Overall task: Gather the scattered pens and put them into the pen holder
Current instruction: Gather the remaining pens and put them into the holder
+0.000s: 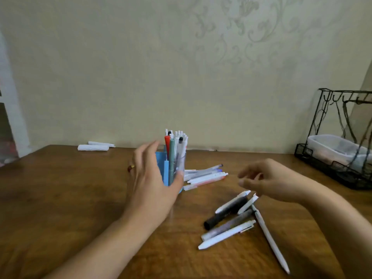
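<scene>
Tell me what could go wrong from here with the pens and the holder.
1. The holder already looks crowded with upright pens, so pushing more in may tip it unless the left hand steadies it.
2. The near pens lie crossed over each other; the right hand grabbing one could roll the others away.
3. The pens behind the holder are partly hidden and might be missed.

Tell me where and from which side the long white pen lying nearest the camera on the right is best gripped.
Grip the long white pen around mid-barrel, coming straight down from above with the right hand. It lies flat on the table, its lower stretch and tip clear of everything. Its upper end seems tucked against the pile of pens, so a pinch lower down probably avoids dragging the others.
</scene>
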